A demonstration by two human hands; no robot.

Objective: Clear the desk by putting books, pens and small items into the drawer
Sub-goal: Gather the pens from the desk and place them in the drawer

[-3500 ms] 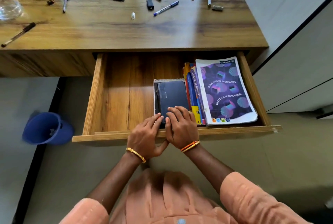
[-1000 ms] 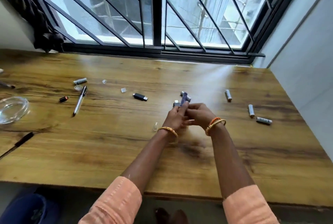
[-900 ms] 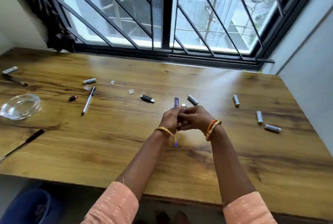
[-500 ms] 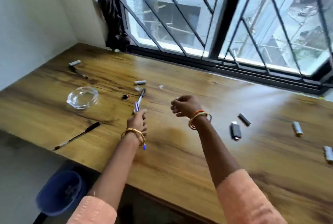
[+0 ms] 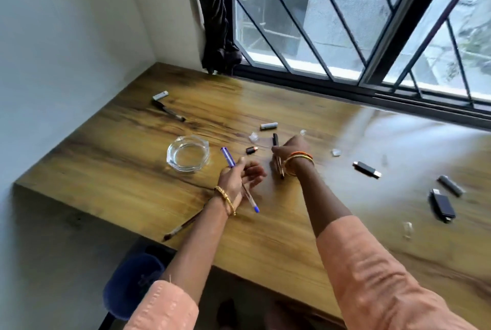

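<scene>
Desk (image 5: 132, 170): brown wood, dark streaked grain. Pen (image 5: 240, 181) just right of the dish (image 5: 188, 155): purple cap, clear barrel, blue tip. Dish: clear glass. Second pen (image 5: 276, 155), further right of the dish: black with a pale barrel. Sleeves (image 5: 372, 276): peach. Bangles (image 5: 299, 158): orange and gold. Bin (image 5: 132, 284) below the desk: blue.

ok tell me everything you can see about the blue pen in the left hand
The blue pen is a slim stick pen with a purple-blue cap on its far end, a clear barrel and a small blue plug at the near end. It looks like plastic. The left hand pinches it just below the cap, so the pen slants from upper left down toward the person, held above the desk near the glass ashtray. Only the fingers seem to touch it.
</scene>
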